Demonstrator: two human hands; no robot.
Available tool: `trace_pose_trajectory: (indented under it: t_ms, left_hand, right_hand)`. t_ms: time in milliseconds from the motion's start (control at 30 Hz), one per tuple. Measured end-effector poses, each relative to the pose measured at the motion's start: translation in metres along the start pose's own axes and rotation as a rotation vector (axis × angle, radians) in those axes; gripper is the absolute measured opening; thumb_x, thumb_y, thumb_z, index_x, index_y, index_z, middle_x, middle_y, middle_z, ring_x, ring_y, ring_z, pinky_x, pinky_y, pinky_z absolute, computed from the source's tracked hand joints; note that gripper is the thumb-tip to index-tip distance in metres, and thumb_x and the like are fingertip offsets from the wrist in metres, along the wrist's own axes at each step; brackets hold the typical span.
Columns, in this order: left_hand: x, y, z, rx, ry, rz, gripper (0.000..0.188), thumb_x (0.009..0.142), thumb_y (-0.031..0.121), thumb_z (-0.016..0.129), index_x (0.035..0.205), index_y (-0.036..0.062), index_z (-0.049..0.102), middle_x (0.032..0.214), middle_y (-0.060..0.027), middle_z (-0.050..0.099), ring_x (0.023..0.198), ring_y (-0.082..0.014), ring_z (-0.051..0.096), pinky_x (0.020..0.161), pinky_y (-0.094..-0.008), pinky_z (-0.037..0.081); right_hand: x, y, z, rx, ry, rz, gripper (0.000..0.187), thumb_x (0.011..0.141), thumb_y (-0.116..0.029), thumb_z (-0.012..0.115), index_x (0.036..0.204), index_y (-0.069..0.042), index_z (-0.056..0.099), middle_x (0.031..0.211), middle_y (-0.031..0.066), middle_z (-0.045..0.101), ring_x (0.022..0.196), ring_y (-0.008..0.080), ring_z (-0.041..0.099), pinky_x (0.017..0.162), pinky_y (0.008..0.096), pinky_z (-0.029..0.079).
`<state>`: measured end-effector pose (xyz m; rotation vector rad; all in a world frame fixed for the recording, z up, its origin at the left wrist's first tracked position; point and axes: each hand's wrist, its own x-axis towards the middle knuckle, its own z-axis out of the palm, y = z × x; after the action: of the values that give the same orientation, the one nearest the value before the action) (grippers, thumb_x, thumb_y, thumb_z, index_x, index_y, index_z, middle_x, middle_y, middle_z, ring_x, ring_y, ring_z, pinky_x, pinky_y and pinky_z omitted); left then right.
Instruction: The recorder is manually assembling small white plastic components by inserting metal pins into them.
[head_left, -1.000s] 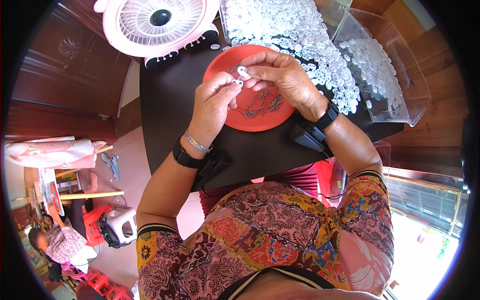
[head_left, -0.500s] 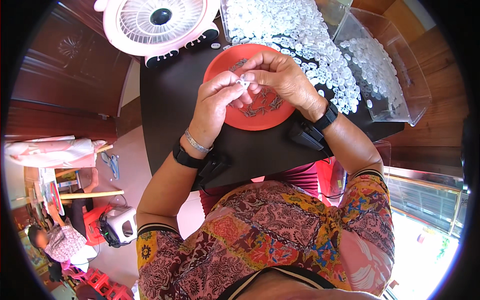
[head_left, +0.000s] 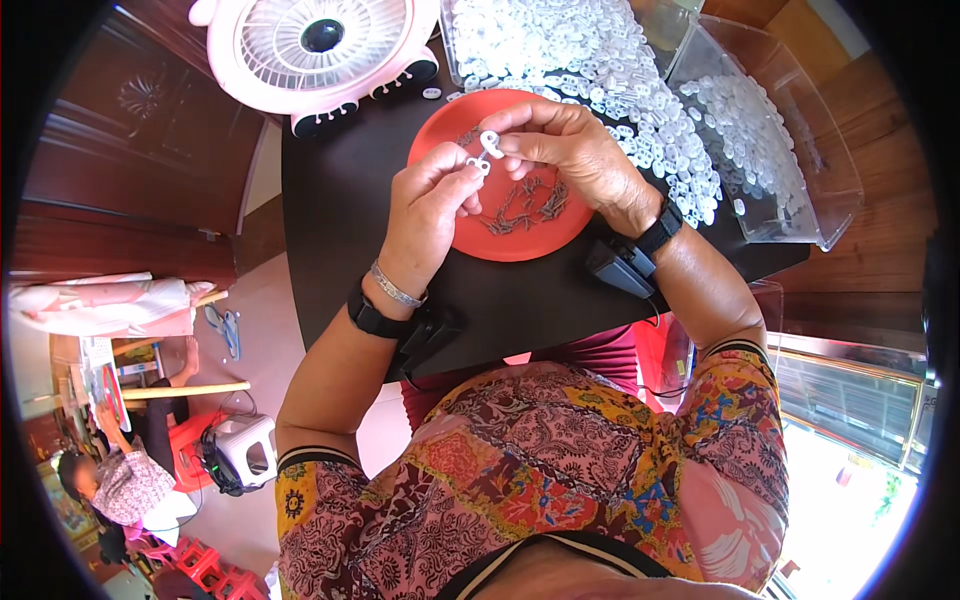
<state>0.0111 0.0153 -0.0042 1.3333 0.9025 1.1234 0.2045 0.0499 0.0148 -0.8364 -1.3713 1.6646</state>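
Over a round red plate (head_left: 500, 247) my two hands face each other. My left hand (head_left: 425, 200) is closed, pinching a small white plastic piece (head_left: 478, 165) with holes between thumb and finger. A second white oval piece (head_left: 491, 146) is pinched in my right hand (head_left: 580, 155), just above the first. Something thin and greyish shows between the two pieces, too small to name for sure. Small grey screw-like pins (head_left: 545, 208) lie scattered on the plate beneath my hands.
A big heap of white oval plastic pieces (head_left: 560, 45) covers the back right of the dark table (head_left: 340, 210). More fill a clear bin (head_left: 835, 205) at the right. A pink fan (head_left: 250, 85) stands back left. Another person (head_left: 125, 485) sits at lower left.
My hands have drawn slightly apart. The right hand's white piece has turned and now shows clearly above the left hand's piece.
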Motion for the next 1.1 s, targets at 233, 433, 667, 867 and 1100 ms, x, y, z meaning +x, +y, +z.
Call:
trace_pose_trajectory:
  t_ms: [233, 433, 667, 867, 1100]
  left_hand:
    - [0.000, 0.000, 0.001, 0.014, 0.005, -0.022, 0.017, 0.087, 0.016, 0.055, 0.078, 0.0015, 0.057, 0.065, -0.0011, 0.054, 0.060, -0.0076, 0.051, 0.057, -0.0222, 0.039]
    - [0.000, 0.004, 0.000, 0.093, -0.035, -0.037, 0.019, 0.088, 0.017, 0.052, 0.078, 0.0018, 0.056, 0.066, -0.0029, 0.055, 0.062, -0.0113, 0.054, 0.060, -0.0236, 0.040]
    - [0.000, 0.002, 0.002, 0.153, -0.023, -0.021, 0.018, 0.088, 0.016, 0.052, 0.079, 0.0011, 0.057, 0.066, -0.0025, 0.055, 0.062, -0.0101, 0.052, 0.060, -0.0234, 0.039]
    - [0.000, 0.001, 0.001, 0.181, -0.014, 0.003, 0.019, 0.088, 0.016, 0.052, 0.078, 0.0009, 0.057, 0.066, -0.0024, 0.054, 0.061, -0.0094, 0.051, 0.059, -0.0233, 0.039]
    - [0.000, 0.003, 0.001, 0.164, -0.022, -0.041, 0.018, 0.086, 0.016, 0.052, 0.077, 0.0010, 0.056, 0.064, -0.0023, 0.053, 0.060, -0.0099, 0.051, 0.059, -0.0236, 0.040]
  right_hand:
    - [0.001, 0.001, -0.001, 0.028, -0.022, 0.020, 0.022, 0.086, -0.008, 0.064, 0.107, -0.003, 0.066, 0.089, 0.0033, 0.067, 0.072, 0.0074, 0.061, 0.072, 0.0232, 0.053]
    - [0.000, 0.002, -0.002, 0.024, -0.034, -0.009, 0.020, 0.087, -0.007, 0.063, 0.106, -0.002, 0.066, 0.092, 0.0038, 0.067, 0.072, 0.0064, 0.060, 0.072, 0.0214, 0.052]
    - [0.001, 0.005, -0.003, -0.048, -0.057, -0.042, 0.019, 0.087, -0.005, 0.062, 0.106, -0.002, 0.066, 0.092, 0.0034, 0.067, 0.073, 0.0054, 0.058, 0.073, 0.0209, 0.051]
    - [0.000, 0.006, 0.000, -0.177, -0.122, -0.127, 0.020, 0.088, -0.001, 0.059, 0.107, -0.001, 0.066, 0.094, 0.0029, 0.067, 0.079, 0.0054, 0.058, 0.076, 0.0209, 0.049]
    - [0.001, 0.013, 0.003, -0.255, -0.121, -0.251, 0.019, 0.087, -0.003, 0.063, 0.105, 0.001, 0.065, 0.096, 0.0059, 0.068, 0.091, 0.0107, 0.062, 0.082, 0.0239, 0.050]
